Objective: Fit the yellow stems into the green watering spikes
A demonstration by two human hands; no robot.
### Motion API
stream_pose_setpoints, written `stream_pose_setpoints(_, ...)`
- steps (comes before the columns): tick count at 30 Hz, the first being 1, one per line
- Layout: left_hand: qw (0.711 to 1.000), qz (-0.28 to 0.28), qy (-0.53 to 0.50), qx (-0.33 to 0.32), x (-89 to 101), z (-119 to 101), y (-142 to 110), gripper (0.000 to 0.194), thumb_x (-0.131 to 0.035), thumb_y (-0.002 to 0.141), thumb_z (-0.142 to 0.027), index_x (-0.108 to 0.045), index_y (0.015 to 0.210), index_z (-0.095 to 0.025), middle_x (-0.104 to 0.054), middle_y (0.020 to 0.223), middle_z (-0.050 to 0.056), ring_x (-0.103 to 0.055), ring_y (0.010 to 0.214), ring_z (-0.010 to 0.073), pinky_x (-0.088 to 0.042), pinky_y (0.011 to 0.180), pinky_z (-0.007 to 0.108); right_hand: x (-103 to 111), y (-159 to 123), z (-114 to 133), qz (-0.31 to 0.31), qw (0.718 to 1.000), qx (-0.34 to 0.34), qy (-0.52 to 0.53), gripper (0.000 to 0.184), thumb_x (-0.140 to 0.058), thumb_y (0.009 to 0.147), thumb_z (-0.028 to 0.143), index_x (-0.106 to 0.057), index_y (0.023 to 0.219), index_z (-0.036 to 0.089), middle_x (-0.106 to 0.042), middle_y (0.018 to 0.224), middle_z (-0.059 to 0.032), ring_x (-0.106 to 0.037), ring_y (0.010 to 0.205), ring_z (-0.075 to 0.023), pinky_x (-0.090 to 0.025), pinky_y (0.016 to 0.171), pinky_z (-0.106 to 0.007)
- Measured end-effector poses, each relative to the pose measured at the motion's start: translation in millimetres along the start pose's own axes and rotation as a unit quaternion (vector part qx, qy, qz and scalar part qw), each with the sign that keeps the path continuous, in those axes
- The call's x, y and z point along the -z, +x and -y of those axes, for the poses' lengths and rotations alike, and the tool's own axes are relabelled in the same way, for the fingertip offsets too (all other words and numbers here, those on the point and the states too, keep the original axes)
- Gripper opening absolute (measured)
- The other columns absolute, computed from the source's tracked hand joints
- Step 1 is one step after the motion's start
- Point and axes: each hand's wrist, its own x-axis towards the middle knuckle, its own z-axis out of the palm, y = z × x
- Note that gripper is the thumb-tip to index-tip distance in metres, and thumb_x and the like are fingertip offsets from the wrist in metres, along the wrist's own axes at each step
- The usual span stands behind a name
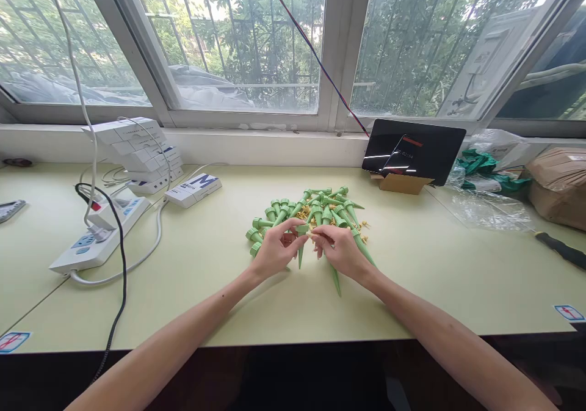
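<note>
My left hand [278, 247] is closed on a green plastic watering spike [301, 256], cap up and tip pointing down. Close beside its cap, the fingertips of my right hand [341, 247] are pinched together. Something small and pale shows at those fingertips, too small to name. Behind and around both hands lies a pile of similar green spikes [326, 215] with ribbed caps. Small yellow pieces [365, 224] are scattered among them. One long spike [336, 281] sticks out toward me below my right hand.
At the left are a white power strip [103, 235] with cables, a stack of white boxes [146, 154] and a single white box [194, 190]. A tablet [412, 148] leans on a cardboard stand [405, 183] at the back. Plastic wrapping [488, 209] and a black-handled tool [561, 249] lie right.
</note>
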Motion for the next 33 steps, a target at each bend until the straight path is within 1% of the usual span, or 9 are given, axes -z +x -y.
stream_pose_setpoints(6,1.0,-0.005,-0.024,0.008,-1.0,3.8,-0.5,0.029,-0.065,0.083,-0.042,-0.06,0.105,-0.022,-0.047,0.072,-0.003,-0.05,0.044,0.0073,-0.039,0.04,0.02,-1.8,0.1,-2.6,-0.008,0.998,0.033,-0.046,0.019,-0.049,0.097,0.026,-0.065,0.09,0.019,-0.063,0.065,-0.0004,-0.058,0.06,-0.0144,-0.049,0.063,-0.028)
stream_pose_setpoints(11,0.999,-0.007,-0.047,0.009,-1.9,7.6,0.4,0.03,-0.064,0.084,-0.043,-0.062,0.105,-0.022,-0.049,0.07,-0.003,-0.049,0.041,0.0071,-0.038,0.037,0.02,-2.1,0.8,-3.7,-0.019,0.995,0.061,-0.075,0.018,-0.049,0.097,0.026,-0.064,0.09,0.02,-0.062,0.065,-0.0005,-0.057,0.062,-0.0153,-0.048,0.065,-0.029)
stream_pose_setpoints(18,0.999,-0.005,-0.044,-0.001,-0.6,6.8,2.6,0.03,-0.06,0.088,-0.043,-0.061,0.108,-0.021,-0.053,0.071,-0.002,-0.049,0.042,0.0066,-0.04,0.04,0.02,-0.3,0.9,-1.3,-0.03,0.996,0.056,-0.059,0.015,-0.05,0.096,0.024,-0.064,0.095,0.02,-0.064,0.069,-0.0016,-0.06,0.063,-0.0159,-0.049,0.064,-0.029)
stream_pose_setpoints(24,0.999,-0.017,-0.038,-0.005,0.5,2.0,3.6,0.032,-0.059,0.088,-0.043,-0.061,0.112,-0.022,-0.056,0.083,0.0,-0.049,0.042,0.0049,-0.041,0.04,0.02,0.4,0.4,0.0,-0.043,0.997,0.049,-0.028,0.013,-0.052,0.095,0.025,-0.063,0.099,0.019,-0.068,0.072,-0.0017,-0.064,0.064,-0.0155,-0.051,0.065,-0.028)
stream_pose_setpoints(29,0.999,-0.002,-0.05,-0.017,-0.4,-0.5,3.1,0.029,-0.057,0.09,-0.042,-0.055,0.111,-0.023,-0.052,0.066,-0.005,-0.049,0.04,0.0063,-0.04,0.04,0.019,0.4,0.9,0.0,-0.048,0.998,0.039,-0.004,0.013,-0.051,0.096,0.027,-0.063,0.096,0.02,-0.069,0.069,-0.0009,-0.066,0.064,-0.0153,-0.05,0.064,-0.028)
stream_pose_setpoints(33,0.997,0.015,-0.082,-0.007,-0.3,1.7,3.4,0.027,-0.058,0.091,-0.043,-0.048,0.106,-0.023,-0.054,0.064,-0.006,-0.049,0.039,0.0068,-0.041,0.04,0.02,1.0,1.1,0.3,-0.042,0.998,0.034,0.027,0.014,-0.052,0.096,0.029,-0.062,0.094,0.02,-0.07,0.072,-0.0015,-0.068,0.064,-0.0152,-0.051,0.063,-0.027)
